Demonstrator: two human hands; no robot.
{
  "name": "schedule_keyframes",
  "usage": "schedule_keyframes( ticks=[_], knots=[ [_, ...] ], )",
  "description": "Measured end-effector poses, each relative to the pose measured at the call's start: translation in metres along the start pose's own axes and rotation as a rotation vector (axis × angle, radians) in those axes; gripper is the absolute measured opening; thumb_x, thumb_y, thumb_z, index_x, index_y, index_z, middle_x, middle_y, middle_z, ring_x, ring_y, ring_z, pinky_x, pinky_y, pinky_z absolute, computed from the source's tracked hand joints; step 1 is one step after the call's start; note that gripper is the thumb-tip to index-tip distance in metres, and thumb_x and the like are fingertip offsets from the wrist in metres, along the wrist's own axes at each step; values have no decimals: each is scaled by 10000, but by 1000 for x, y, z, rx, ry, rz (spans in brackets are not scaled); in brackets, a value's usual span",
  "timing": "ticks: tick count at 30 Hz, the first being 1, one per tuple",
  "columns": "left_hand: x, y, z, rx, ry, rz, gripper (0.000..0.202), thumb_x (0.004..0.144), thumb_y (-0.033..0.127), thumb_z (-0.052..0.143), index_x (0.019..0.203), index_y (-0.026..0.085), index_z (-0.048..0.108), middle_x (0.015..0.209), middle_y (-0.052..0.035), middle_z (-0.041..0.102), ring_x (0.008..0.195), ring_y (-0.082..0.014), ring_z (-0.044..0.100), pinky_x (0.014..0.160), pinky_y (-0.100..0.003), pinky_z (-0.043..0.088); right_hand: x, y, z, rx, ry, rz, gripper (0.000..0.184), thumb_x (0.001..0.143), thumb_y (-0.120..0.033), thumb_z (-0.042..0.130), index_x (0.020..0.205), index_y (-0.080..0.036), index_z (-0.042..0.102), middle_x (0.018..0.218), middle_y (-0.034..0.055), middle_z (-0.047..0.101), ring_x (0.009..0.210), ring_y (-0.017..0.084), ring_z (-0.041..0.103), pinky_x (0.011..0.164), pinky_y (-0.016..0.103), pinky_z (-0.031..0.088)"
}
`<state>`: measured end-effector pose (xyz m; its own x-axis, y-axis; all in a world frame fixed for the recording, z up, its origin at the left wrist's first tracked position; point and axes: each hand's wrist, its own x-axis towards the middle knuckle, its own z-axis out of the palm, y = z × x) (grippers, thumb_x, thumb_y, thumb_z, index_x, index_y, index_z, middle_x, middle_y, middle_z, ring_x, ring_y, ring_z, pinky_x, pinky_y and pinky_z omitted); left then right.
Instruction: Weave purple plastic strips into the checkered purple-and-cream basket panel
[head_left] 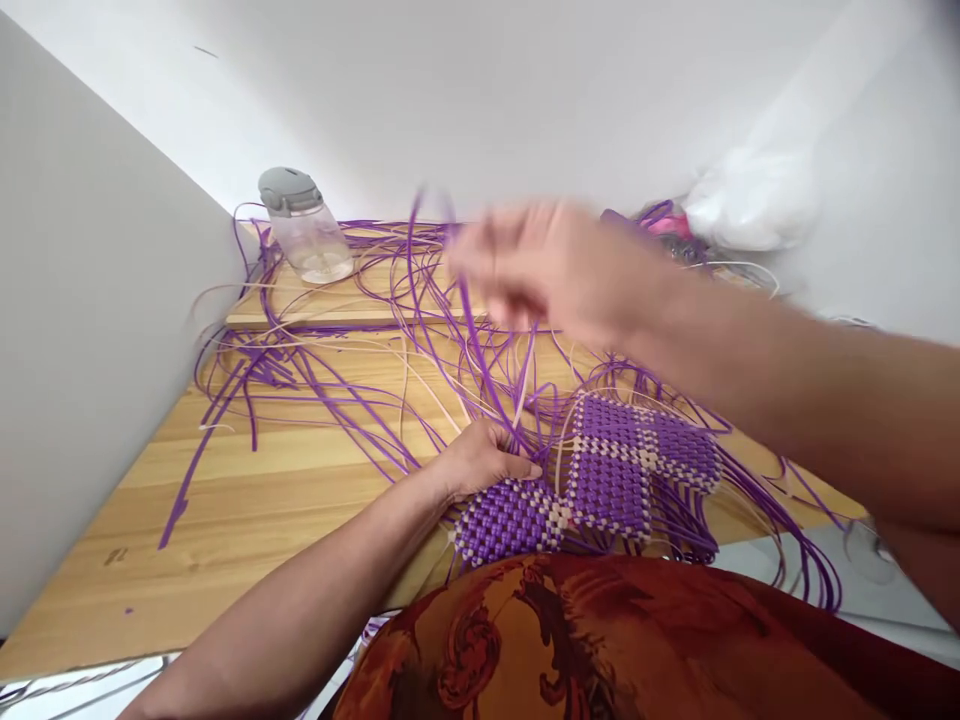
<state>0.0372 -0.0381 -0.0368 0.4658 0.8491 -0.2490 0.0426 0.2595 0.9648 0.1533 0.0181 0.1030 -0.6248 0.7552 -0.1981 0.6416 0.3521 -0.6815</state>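
A woven panel of purple and cream plastic strands lies at the table's front edge, against my clothing. Its lower left section has my left hand closed on its upper edge, thumb on top, where loose strands come out. My right hand is raised above the table, smeared by motion, its fingers pinched together. A purple strand runs from those fingers down to the weave beside my left hand. The strand's upper end loops up to the left of my right hand.
Long loose purple and cream strands tangle over the wooden table and its raised back ledge. A clear bottle with a grey lid stands on the ledge at left. A white plastic bag is at the back right, by the white wall.
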Motion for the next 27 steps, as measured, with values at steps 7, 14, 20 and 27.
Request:
schedule_keyframes(
  ticks=[7,14,20,27],
  knots=[
    [0,0,1,-72,-30,32,327,573,240,770,879,140,717,801,-32,701,707,-169,617,689,-280,468,7,6,-3,-139,-208,33,180,694,-344,541,638,-320,711,583,-21,625,648,119,554,552,253,383],
    [9,-12,-3,-10,-10,17,210,542,237,784,656,110,662,589,27,583,558,-101,490,594,-235,380,-1,26,21,-546,-487,-73,178,749,-287,567,759,-164,695,648,2,635,540,85,484,504,229,298],
    [8,-10,-4,-14,-81,-6,278,589,286,762,788,101,705,696,-20,653,619,-144,560,631,-264,433,6,25,15,-735,-313,-80,324,743,-445,555,621,-164,661,554,23,587,476,109,429,467,263,236],
    [6,-7,-2,-60,-62,30,286,559,273,785,782,107,719,721,-41,689,674,-170,605,674,-280,467,6,14,17,-609,-276,-47,196,734,-331,600,671,-155,659,583,7,604,499,86,463,481,234,274]
  ],
)
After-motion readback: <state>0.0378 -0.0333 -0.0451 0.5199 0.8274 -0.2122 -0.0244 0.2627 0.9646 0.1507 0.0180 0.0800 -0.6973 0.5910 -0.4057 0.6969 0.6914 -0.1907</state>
